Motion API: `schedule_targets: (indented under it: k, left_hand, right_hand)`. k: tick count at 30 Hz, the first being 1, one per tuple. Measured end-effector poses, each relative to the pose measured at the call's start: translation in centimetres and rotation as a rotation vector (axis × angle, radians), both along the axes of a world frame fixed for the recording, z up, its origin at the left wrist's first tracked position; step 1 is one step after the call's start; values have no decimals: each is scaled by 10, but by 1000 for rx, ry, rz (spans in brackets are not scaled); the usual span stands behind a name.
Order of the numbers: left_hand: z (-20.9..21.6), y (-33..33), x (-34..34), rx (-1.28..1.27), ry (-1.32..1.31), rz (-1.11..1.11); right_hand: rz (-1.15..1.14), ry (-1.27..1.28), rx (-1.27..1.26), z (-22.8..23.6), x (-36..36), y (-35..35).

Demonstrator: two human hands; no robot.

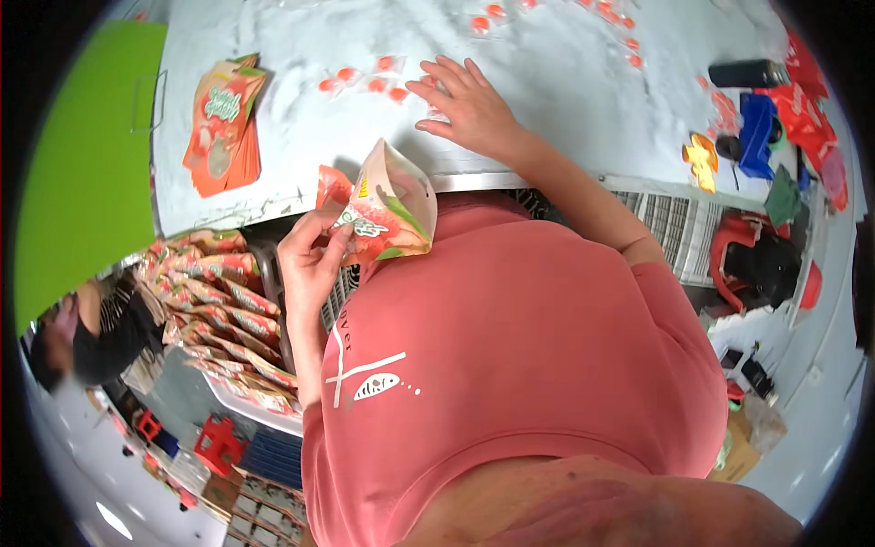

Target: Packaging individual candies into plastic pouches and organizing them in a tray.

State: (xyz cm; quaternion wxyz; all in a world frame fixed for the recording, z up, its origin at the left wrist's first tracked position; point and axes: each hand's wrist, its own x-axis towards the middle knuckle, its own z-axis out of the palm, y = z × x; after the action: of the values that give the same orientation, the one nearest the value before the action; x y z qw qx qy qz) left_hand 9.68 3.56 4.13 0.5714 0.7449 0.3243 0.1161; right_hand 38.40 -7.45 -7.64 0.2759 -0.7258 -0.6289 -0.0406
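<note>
My left hand grips a red and cream pouch by its lower side at the table's front edge. The pouch's mouth gapes open toward the table; what lies inside is hidden. Over the white tabletop, my right hand is palm down with fingers apart. Small clear-wrapped red sweets lie beside its fingertips, and at least one shows partly beneath them. I cannot tell whether the palm presses on any. To the left, a fanned stack of flat pouches rests on the table.
Below the table on the left, a white crate holds rows of filled pouches. More sweets trail along the far side. A black bottle and coloured wrappers sit at right. Another person is at far left.
</note>
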Motion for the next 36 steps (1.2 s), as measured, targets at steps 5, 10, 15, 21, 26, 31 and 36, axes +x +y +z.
schedule_targets:
  k: [5,10,15,21,26,31,36]
  left_hand:
    - [1,-1,-13,69,-58,-13]
    - [3,-1,-16,32,-75,21]
    - [2,2,-18,9,-76,7]
    - [4,-4,-26,38,-75,45]
    - [10,-13,-32,-25,-72,88]
    - [4,-14,-48,9,-19,126]
    - [2,-10,-36,-46,-68,129]
  right_hand:
    - [-26,52,32,-5,-9,7]
    - [-49,53,29,-3,-14,-5]
    - [213,70,65,6,-34,3]
    - [414,74,66,2,-62,67]
    - [377,181,209,1,-65,107]
    - [141,389,379,4,-24,76]
    - [-30,371,327,-7,17,41]
